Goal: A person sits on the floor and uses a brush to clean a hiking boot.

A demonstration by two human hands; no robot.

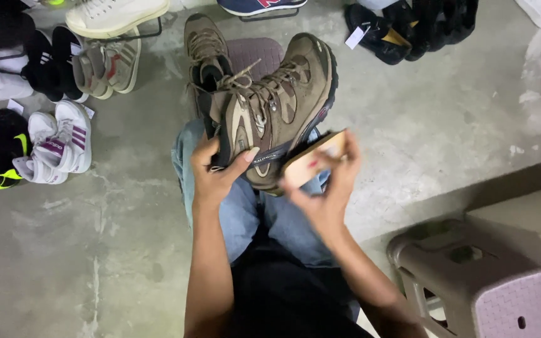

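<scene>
A brown and tan hiking boot (283,94) with laces rests on my lap above my jeans. My left hand (217,169) grips its heel and ankle collar, thumb across the side. My right hand (330,188) holds a small wooden-backed brush (313,158) against the boot's lower side near the sole; the brush is blurred. A second matching boot (205,50) stands on the floor just beyond the held one, beside a plastic stool (255,53).
Pairs of shoes lie on the concrete floor: white and purple sneakers (57,147), grey sneakers (104,66), a cream shoe (117,14), black shoes (408,28). A brown plastic stool (489,281) stands at the lower right.
</scene>
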